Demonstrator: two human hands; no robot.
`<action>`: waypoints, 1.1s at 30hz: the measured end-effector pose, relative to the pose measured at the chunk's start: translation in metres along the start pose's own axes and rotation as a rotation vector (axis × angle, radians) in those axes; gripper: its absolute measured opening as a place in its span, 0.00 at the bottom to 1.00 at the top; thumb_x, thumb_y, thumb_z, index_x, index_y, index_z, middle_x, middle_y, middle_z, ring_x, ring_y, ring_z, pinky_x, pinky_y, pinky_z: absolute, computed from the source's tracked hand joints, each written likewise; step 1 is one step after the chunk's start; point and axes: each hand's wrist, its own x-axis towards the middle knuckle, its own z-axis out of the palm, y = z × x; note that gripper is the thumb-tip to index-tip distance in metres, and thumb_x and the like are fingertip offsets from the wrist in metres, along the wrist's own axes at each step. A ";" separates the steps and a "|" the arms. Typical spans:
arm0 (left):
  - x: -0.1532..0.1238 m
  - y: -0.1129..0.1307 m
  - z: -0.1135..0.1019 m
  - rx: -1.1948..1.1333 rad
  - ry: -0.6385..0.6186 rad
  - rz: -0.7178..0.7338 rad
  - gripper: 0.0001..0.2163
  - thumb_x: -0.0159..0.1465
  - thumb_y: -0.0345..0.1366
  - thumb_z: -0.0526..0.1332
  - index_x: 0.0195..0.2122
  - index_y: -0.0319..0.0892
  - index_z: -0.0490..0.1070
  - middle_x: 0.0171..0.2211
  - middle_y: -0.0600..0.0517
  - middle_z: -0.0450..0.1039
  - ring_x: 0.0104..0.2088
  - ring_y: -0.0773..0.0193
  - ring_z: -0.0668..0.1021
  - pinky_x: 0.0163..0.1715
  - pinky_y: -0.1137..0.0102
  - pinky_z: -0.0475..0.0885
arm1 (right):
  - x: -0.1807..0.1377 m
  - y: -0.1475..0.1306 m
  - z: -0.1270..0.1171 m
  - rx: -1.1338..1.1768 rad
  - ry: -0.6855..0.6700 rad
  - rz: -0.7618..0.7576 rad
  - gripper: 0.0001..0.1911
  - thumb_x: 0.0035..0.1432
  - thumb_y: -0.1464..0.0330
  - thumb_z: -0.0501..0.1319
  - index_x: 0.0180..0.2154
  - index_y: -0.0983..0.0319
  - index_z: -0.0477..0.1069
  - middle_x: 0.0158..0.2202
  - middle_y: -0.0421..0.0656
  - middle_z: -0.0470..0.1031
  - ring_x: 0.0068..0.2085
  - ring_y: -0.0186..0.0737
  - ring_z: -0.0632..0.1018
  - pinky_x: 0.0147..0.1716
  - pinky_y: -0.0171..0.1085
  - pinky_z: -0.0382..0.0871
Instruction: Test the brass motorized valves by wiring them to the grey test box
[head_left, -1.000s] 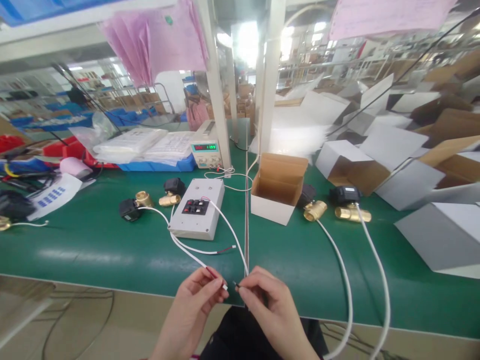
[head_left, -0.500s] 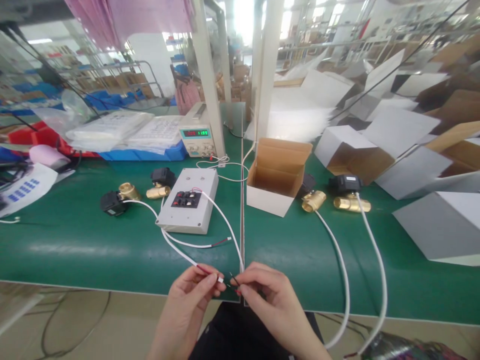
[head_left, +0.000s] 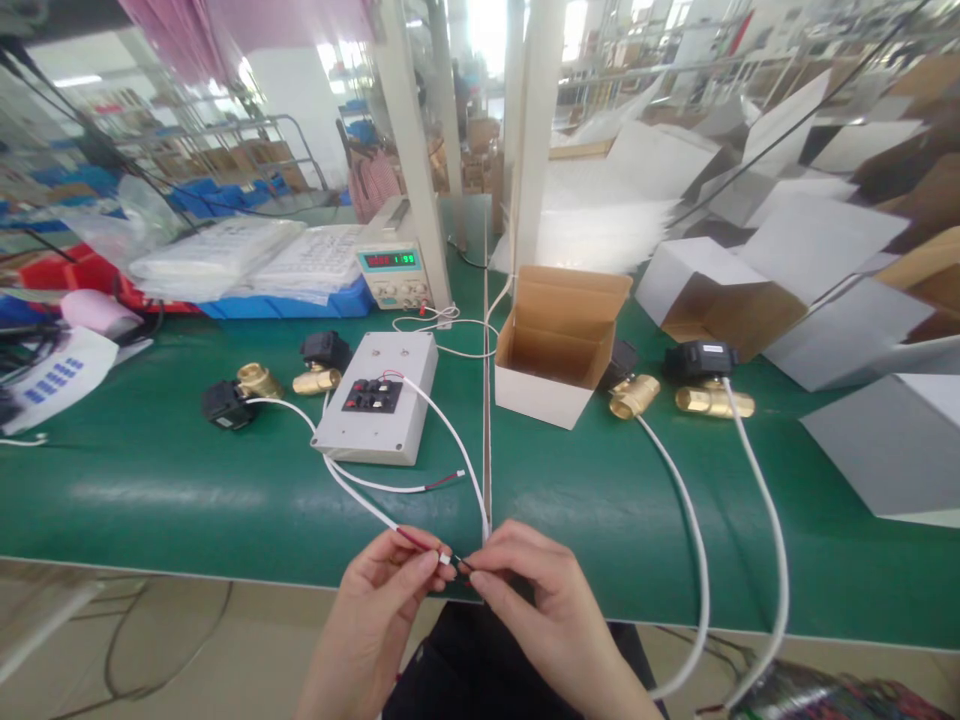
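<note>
My left hand (head_left: pixel 394 590) pinches the red-wired end of a white cable, with a small white connector (head_left: pixel 445 559) sticking out past the fingertips. This cable runs back past the grey terminal box (head_left: pixel 409 415) toward the motorized brass valves on the left. Between thumb and fingers my right hand (head_left: pixel 536 580) grips thin wire leads (head_left: pixel 463 565) with dark insulation, at the end of the white cable (head_left: pixel 461 445) coming from the box's terminals. The lead tips meet or almost meet the connector; contact is too small to tell. Another connector-ended cable (head_left: pixel 405 489) lies just beyond.
Motorized brass valves stand at left (head_left: pixel 229 403) and right (head_left: pixel 701 362). A power supply (head_left: pixel 394 265) with a lit display sits behind the box. An open carton (head_left: pixel 544 395) stands right of the table seam, with more white cartons (head_left: pixel 885 440) at far right.
My right hand has brought the lead tips left, up to the white connector. The left hand has barely moved. The view has shifted slightly.
</note>
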 end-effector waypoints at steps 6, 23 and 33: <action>0.001 -0.002 -0.003 0.014 -0.016 -0.006 0.20 0.32 0.40 0.85 0.22 0.39 0.80 0.24 0.52 0.78 0.24 0.70 0.77 0.28 0.79 0.77 | -0.003 0.004 0.000 -0.037 -0.017 -0.040 0.08 0.68 0.73 0.67 0.42 0.57 0.85 0.36 0.43 0.78 0.37 0.38 0.80 0.38 0.31 0.73; -0.004 -0.001 0.000 0.045 -0.056 0.021 0.19 0.36 0.42 0.84 0.21 0.40 0.80 0.20 0.55 0.74 0.21 0.73 0.73 0.25 0.80 0.71 | -0.002 0.000 0.007 -0.088 0.133 -0.102 0.08 0.65 0.76 0.64 0.34 0.59 0.78 0.31 0.39 0.73 0.30 0.36 0.74 0.31 0.31 0.68; -0.003 -0.004 0.000 0.035 -0.073 0.049 0.19 0.38 0.44 0.84 0.20 0.40 0.79 0.21 0.55 0.74 0.22 0.72 0.73 0.25 0.80 0.73 | -0.005 0.000 0.013 -0.143 0.117 -0.123 0.08 0.65 0.76 0.62 0.34 0.60 0.76 0.31 0.40 0.73 0.29 0.35 0.73 0.28 0.30 0.65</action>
